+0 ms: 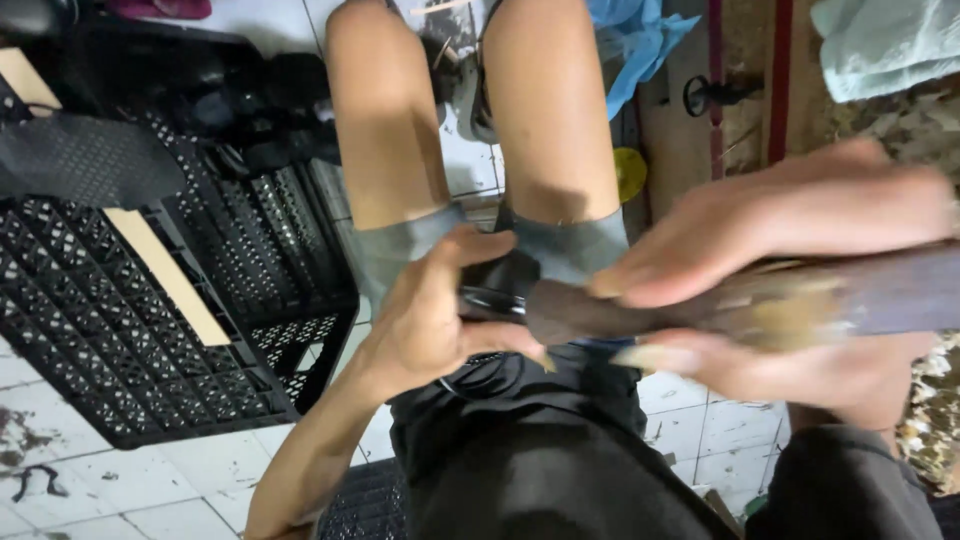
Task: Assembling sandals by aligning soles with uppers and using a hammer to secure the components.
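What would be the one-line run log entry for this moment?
left hand: grips dark round object | right hand: holds long brown piece, blurred | beside: black plastic crates | floor: white tiles

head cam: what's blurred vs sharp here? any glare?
Head view: right hand and the long dark flat piece it grips are motion-blurred; left hand is softer-edged; black perforated plastic crate and white tiled floor are sharp; no strong glare.

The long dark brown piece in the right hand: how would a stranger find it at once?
Start at the black plastic crate on the white tiled floor, then look right past the left hand. The long dark brown piece runs sideways through the right hand. It alone is long, flat and brown among black things.
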